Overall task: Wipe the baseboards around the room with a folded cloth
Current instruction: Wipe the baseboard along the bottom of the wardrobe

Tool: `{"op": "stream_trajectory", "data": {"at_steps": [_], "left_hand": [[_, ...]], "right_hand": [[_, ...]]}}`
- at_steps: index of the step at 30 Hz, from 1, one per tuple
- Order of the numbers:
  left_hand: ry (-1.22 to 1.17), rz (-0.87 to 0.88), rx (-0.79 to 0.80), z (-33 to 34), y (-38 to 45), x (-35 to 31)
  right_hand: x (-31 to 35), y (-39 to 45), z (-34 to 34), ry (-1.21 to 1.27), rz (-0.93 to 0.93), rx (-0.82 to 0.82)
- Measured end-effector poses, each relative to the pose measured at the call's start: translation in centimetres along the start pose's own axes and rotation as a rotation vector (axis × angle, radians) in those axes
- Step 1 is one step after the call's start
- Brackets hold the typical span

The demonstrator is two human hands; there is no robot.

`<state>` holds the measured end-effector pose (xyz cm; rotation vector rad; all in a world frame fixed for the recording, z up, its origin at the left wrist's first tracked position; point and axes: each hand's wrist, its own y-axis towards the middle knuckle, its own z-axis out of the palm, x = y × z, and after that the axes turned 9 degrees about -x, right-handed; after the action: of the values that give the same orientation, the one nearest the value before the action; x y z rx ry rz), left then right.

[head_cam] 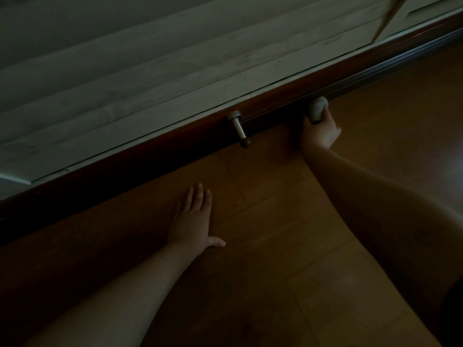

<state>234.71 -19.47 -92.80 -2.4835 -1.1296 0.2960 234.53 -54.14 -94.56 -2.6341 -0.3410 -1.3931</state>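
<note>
Head camera view, very dim, looking down at a wooden floor [275, 246] that meets a wall along a diagonal running from lower left to upper right. A pale, ribbed wall panel [125, 83] fills the upper left of the frame. Below it runs the dark reddish-brown baseboard [175, 146], following the same diagonal.

Left of centre, the left hand [194, 219] lies flat on the floor, palm down, fingers straight and pointing toward the baseboard, thumb spread out to the right. It holds nothing. Its bare forearm reaches in from the lower left corner.

Near the middle of the frame, a metal door stopper [239, 128] with a dark tip sticks out from the baseboard over the floor.

Just right of the stopper, the right hand [320, 132] grips a small, bunched grey cloth [317, 109], fingers curled round it. The cloth is at the foot of the baseboard, where it meets the floor. The right forearm stretches in from the lower right edge.
</note>
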Motion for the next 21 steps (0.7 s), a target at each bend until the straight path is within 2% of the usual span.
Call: {"op": "stream_trajectory", "data": {"at_steps": [4,8,11,13,17,21], "left_hand": [[-0.004,-0.004,0.015,-0.2,0.0,0.0],[0.016,-0.013,0.019,-0.4,0.1,-0.4],[0.026,-0.027,0.025,-0.5,0.1,-0.6],[0.025,-0.028,0.021,-0.6,0.2,-0.6],[0.013,-0.03,0.019,-0.6,0.2,-0.6],[-0.024,-0.032,0.029,-0.6,0.2,-0.3]], "right_hand": [[-0.3,-6.0,1.5,-0.073,-0.169,0.089],[0.0,-12.1,2.7,-0.024,-0.269,0.238],[0.4,-15.4,3.2,-0.033,-0.534,0.455],[0.7,-16.6,3.4,-0.04,-0.699,0.536],[0.4,-17.1,2.0,-0.024,-0.766,0.576],[-1.4,-16.8,-1.2,0.002,-0.72,0.485]]}}
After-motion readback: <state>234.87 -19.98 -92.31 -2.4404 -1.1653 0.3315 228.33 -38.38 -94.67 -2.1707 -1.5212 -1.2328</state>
